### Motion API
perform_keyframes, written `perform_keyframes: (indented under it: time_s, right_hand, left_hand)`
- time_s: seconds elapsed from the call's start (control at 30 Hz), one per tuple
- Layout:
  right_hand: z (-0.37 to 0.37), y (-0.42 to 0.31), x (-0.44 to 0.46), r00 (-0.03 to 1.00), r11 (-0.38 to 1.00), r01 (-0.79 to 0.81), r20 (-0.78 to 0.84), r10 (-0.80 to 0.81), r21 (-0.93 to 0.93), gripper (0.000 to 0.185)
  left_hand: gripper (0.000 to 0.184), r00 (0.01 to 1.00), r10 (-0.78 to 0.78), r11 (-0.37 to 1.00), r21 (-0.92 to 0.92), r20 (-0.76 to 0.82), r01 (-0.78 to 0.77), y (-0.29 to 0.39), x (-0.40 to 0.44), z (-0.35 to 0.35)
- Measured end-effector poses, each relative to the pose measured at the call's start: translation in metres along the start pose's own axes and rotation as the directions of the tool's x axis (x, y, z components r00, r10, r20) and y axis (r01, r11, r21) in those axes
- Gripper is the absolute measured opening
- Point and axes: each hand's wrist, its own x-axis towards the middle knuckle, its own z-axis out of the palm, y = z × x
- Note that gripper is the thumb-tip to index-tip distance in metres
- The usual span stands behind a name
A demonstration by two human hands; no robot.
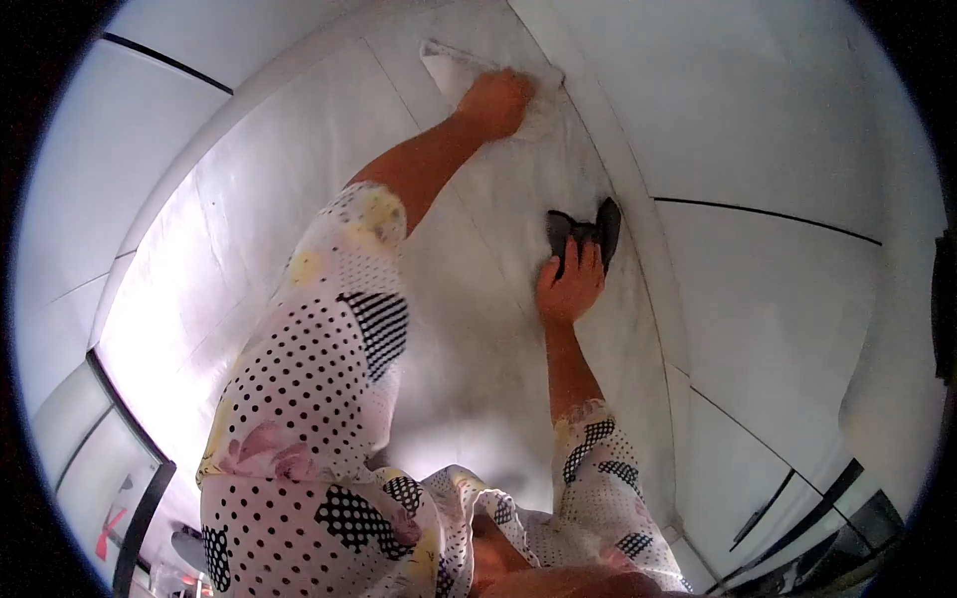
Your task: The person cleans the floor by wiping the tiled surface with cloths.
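Observation:
My left hand (495, 103) is closed in a fist on a white cloth (446, 66), pressed against the pale floor (439, 269) near its far right corner. Part of the cloth spreads out to the left of the fist, and the rest is hard to tell from the floor. Nearer to me, my right hand (573, 284) lies with its fingers stretched over a black object (609, 224) with raised, pointed ends. The fingers cover much of that object, so its kind is unclear.
White tiled walls (768, 269) with dark joint lines rise along the right. Another pale wall (120, 120) curves round the left. At the lower left stands a black-edged frame (130, 419), with a red item (108, 528) beyond it. Dark, shiny panels (847, 528) show at the lower right.

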Motion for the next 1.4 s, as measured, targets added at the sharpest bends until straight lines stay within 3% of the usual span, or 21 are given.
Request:
perform_keyframes:
  time_s: [0.03, 0.13, 0.23, 0.33, 0.43, 0.53, 0.63, 0.73, 0.83, 0.93, 1.03, 1.13, 1.33, 1.4]
  right_hand:
    - [-0.001, -0.001, 0.0, 1.0, 1.0, -0.009, 0.017, 0.009, 0.0, 0.042]
    - [0.006, 0.003, -0.001, 0.999, 0.999, 0.014, -0.036, -0.012, 0.047, 0.042]
    - [-0.001, -0.001, -0.001, 1.0, 0.999, 0.008, -0.015, -0.008, 0.033, 0.041]
    - [0.003, 0.004, -0.004, 1.0, 1.0, 0.003, -0.017, -0.003, 0.005, 0.04]
    - [0.007, 0.008, -0.005, 0.999, 0.999, 0.02, -0.043, -0.018, 0.03, 0.04]
    - [0.001, 0.001, -0.002, 1.0, 0.999, -0.005, -0.027, 0.007, 0.049, 0.041]
    - [-0.001, 0.0, -0.001, 1.0, 1.0, 0.001, -0.001, -0.001, 0.014, 0.04]
    - [-0.001, 0.0, -0.003, 1.0, 1.0, 0.007, -0.027, -0.006, 0.024, 0.041]
    - [-0.003, 0.001, -0.002, 0.999, 0.999, 0.01, -0.033, -0.009, 0.037, 0.042]
    - [0.005, 0.005, -0.002, 0.997, 0.999, 0.029, -0.068, -0.026, 0.039, 0.042]
    - [0.0, -0.001, 0.0, 0.997, 0.998, 0.037, -0.066, -0.033, 0.06, 0.041]
    - [0.0, -0.001, -0.003, 0.996, 0.999, 0.047, -0.081, -0.047, -0.01, 0.042]
    - [0.004, 0.006, -0.001, 0.997, 0.999, 0.033, -0.065, -0.031, 0.038, 0.043]
    - [0.004, 0.004, 0.0, 0.999, 0.999, 0.024, -0.04, -0.023, 0.022, 0.043]
  left_hand:
    - [0.035, 0.995, 0.011, 1.0, -0.003, 0.097, -0.011, 0.003, -0.008, -0.005]
    - [0.031, 0.997, 0.083, 0.993, -0.09, 0.011, -0.081, 0.0, -0.046, 0.003]
    - [0.03, 0.937, 0.175, 0.982, -0.021, -0.301, -0.19, -0.01, -0.069, 0.019]
    - [0.043, 0.977, 0.04, 0.999, 0.001, -0.208, -0.041, -0.013, -0.033, 0.018]
    - [0.032, 0.955, 0.022, 0.999, 0.036, -0.295, -0.012, -0.017, 0.004, 0.014]
    - [0.033, 0.973, -0.057, 0.998, -0.052, -0.225, 0.046, -0.013, 0.021, 0.016]
    - [0.035, 0.996, 0.022, 1.0, -0.002, -0.092, -0.023, -0.007, -0.001, 0.021]
    - [0.034, 0.951, 0.103, 0.995, 0.041, -0.291, -0.096, -0.009, -0.015, 0.025]
    - [0.033, 0.965, 0.006, 1.0, -0.01, -0.264, -0.009, -0.004, 0.01, 0.014]
    - [0.034, 0.991, -0.127, 0.99, -0.055, 0.033, 0.128, 0.007, 0.011, -0.007]
    - [0.036, 1.0, -0.006, 0.997, -0.074, 0.011, 0.007, 0.002, -0.019, -0.001]
    - [0.036, 0.952, 0.114, 0.985, 0.156, -0.285, -0.072, -0.009, -0.016, 0.029]
    - [0.035, 0.997, -0.068, 0.997, -0.044, -0.04, 0.066, 0.007, 0.008, 0.0]
    - [0.034, 0.999, -0.004, 0.998, -0.062, 0.042, 0.007, -0.003, -0.023, -0.003]
